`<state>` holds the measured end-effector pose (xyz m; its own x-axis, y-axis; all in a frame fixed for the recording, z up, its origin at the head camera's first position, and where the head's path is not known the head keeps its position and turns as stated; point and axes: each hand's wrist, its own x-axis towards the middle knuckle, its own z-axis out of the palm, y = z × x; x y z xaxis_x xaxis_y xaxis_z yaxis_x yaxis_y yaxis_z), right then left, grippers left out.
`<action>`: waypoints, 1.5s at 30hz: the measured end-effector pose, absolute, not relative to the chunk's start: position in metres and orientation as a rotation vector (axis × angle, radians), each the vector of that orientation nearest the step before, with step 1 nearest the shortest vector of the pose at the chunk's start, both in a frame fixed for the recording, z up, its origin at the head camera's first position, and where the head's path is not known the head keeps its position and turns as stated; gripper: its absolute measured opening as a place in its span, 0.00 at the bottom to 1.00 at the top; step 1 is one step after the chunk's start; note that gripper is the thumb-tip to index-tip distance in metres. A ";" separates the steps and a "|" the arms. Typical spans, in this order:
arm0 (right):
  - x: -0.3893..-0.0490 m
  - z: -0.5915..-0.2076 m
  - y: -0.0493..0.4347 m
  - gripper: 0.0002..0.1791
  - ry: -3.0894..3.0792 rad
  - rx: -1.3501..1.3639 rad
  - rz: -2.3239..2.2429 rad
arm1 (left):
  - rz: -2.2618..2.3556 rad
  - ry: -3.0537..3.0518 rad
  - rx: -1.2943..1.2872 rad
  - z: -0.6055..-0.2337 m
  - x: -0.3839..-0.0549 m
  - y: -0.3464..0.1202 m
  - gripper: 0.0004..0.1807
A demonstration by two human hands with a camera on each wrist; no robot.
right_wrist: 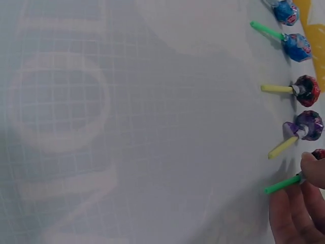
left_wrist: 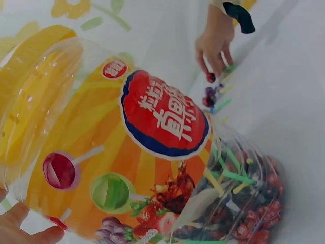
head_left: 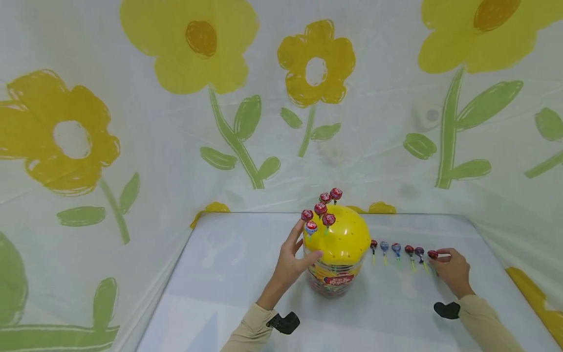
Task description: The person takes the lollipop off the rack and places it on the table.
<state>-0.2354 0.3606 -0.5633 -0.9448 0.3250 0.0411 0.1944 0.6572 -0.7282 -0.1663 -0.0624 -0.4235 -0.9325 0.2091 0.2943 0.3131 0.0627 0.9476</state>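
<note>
A clear plastic jar (head_left: 338,280) of lollipops with a yellow lid (head_left: 349,234) stands upright on the table. My left hand (head_left: 288,261) holds it from the left, thumb on the front of the lid and fingers around its far side. Several red-wrapped lollipops (head_left: 320,209) stick up out of the lid's left part. At the right end of a row of lollipops, my right hand (head_left: 453,271) pinches a red lollipop with a green stick (right_wrist: 283,184) by its head, close over the table. Next to it lies a purple lollipop (right_wrist: 309,125) with a yellow stick.
Between jar and right hand, the row continues with a dark red lollipop (right_wrist: 307,91), a blue lollipop (right_wrist: 297,47) and others, sticks toward me. The white table (head_left: 211,274) meets a flower-printed curtain (head_left: 374,122) at its back edge. More lollipops (left_wrist: 259,218) fill the jar's bottom.
</note>
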 end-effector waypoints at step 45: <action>-0.250 -0.493 0.345 0.21 -2.667 -0.238 1.139 | -1.900 -2.265 -0.495 -0.433 -0.172 -0.059 0.44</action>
<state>-0.2497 0.3449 -0.4931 -0.9602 0.2376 0.1471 0.0580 0.6845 -0.7267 -0.1718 -0.0591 -0.4333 -0.9355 0.1571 0.3166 0.3391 0.1462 0.9293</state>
